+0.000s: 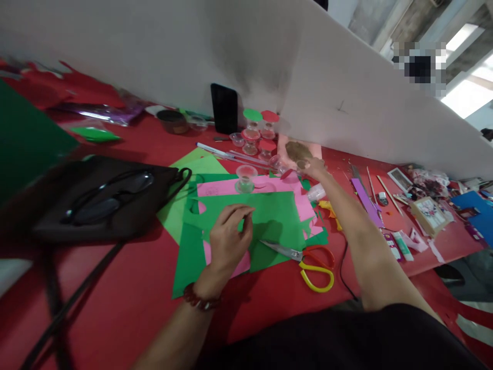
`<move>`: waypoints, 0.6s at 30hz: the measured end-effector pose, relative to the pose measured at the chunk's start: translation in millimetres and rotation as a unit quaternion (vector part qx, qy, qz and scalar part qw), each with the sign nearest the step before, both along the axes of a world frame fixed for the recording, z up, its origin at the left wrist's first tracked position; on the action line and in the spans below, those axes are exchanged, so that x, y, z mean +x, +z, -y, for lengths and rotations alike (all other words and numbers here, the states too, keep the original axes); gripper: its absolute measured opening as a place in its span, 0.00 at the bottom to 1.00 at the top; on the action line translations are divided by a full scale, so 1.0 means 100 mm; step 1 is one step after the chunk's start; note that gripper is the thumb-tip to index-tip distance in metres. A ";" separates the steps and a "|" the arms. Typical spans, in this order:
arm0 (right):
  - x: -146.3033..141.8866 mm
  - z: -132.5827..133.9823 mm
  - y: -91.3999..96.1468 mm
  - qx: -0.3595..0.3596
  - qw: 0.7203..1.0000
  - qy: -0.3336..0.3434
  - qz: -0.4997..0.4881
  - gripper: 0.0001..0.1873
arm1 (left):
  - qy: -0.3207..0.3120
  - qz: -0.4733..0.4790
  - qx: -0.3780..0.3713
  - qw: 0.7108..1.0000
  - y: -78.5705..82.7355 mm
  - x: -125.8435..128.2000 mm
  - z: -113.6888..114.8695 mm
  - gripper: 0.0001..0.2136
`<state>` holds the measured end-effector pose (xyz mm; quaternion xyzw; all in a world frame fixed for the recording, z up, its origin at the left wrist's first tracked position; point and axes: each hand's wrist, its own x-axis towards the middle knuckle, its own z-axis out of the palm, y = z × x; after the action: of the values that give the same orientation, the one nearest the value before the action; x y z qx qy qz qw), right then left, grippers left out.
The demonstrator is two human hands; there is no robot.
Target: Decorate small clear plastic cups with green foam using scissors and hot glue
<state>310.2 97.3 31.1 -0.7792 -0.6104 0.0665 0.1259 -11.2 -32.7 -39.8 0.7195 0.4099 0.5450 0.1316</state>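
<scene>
My left hand, a beaded bracelet at its wrist, hovers over a green paper sheet with thumb and fingertips pinched together; anything between them is too small to name. Scissors with one red and one yellow handle lie on that sheet to its right. Beyond the hand stands a small clear plastic cup piece with a pale red top. My right hand reaches far forward to a brown patch on pale pink paper; its fingers are small and blurred, so their grip is unclear.
Several small cups with red and green tops cluster before a phone against the white partition. A dark bag with glasses on it lies left. Pens, pink paper and a yellow glue gun surround the work area.
</scene>
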 end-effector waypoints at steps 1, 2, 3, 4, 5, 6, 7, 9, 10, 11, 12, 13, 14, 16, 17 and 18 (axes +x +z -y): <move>-0.02 0.02 0.04 0.004 1.000 0.001 0.001 0.43 | 0.003 0.002 -0.003 1.000 -0.01 0.00 -0.01 0.08; -0.05 0.05 0.09 0.009 1.000 -0.002 0.003 0.43 | 0.005 0.004 -0.007 1.000 -0.02 0.00 -0.03 0.09; -0.08 0.09 0.14 0.016 1.000 -0.006 0.004 0.42 | 0.007 0.006 -0.012 1.000 -0.03 -0.01 -0.04 0.09; -0.11 0.14 0.21 0.027 1.000 -0.010 0.005 0.40 | 0.006 0.008 -0.021 1.000 -0.04 -0.01 -0.05 0.09; -0.15 0.22 0.27 0.040 0.999 -0.013 0.004 0.36 | 0.006 0.011 -0.035 0.999 -0.05 -0.01 -0.07 0.09; -0.19 0.33 0.33 0.054 0.998 -0.014 0.002 0.32 | 0.004 0.015 -0.048 0.999 -0.06 -0.01 -0.08 0.09; -0.24 0.47 0.38 0.068 0.998 -0.014 -0.001 0.28 | 0.003 0.020 -0.061 0.998 -0.07 -0.01 -0.09 0.09; -0.35 0.87 0.43 0.093 0.995 0.001 -0.017 0.18 | 0.004 0.042 -0.086 0.995 -0.08 0.00 -0.10 0.10; -0.42 1.12 0.42 0.101 0.995 0.010 -0.026 0.16 | 0.007 0.061 -0.105 0.993 -0.08 0.00 -0.10 0.10; -0.48 1.39 0.38 0.097 0.994 0.022 -0.033 0.18 | 0.009 0.085 -0.128 0.988 -0.08 0.00 -0.11 0.11; -0.55 1.68 0.31 0.086 0.994 0.055 -0.046 0.20 | 0.012 0.116 -0.152 0.981 -0.09 0.00 -0.11 0.12; -0.60 1.97 0.22 0.079 0.991 0.090 -0.057 0.19 | 0.014 0.152 -0.177 0.972 -0.09 -0.01 -0.13 0.14; -0.65 2.25 0.11 0.077 0.987 0.126 -0.068 0.17 | 0.015 0.192 -0.199 0.961 -0.10 -0.03 -0.15 0.16; -0.70 2.73 -0.15 0.099 0.979 0.162 -0.077 0.19 | 0.017 0.269 -0.238 0.933 -0.12 -0.08 -0.22 0.18; -0.71 2.93 -0.29 0.105 0.978 0.167 -0.073 0.22 | 0.020 0.297 -0.253 0.921 -0.13 -0.12 -0.28 0.19; -0.70 3.09 -0.41 0.107 0.978 0.164 -0.067 0.24 | 0.016 0.309 -0.268 0.912 -0.14 -0.15 -0.35 0.20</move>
<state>240.4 -212.0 -10.1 -0.6442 -0.7238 0.0724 0.2364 -25.9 2.3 -54.1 0.4457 0.4912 0.6119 0.4309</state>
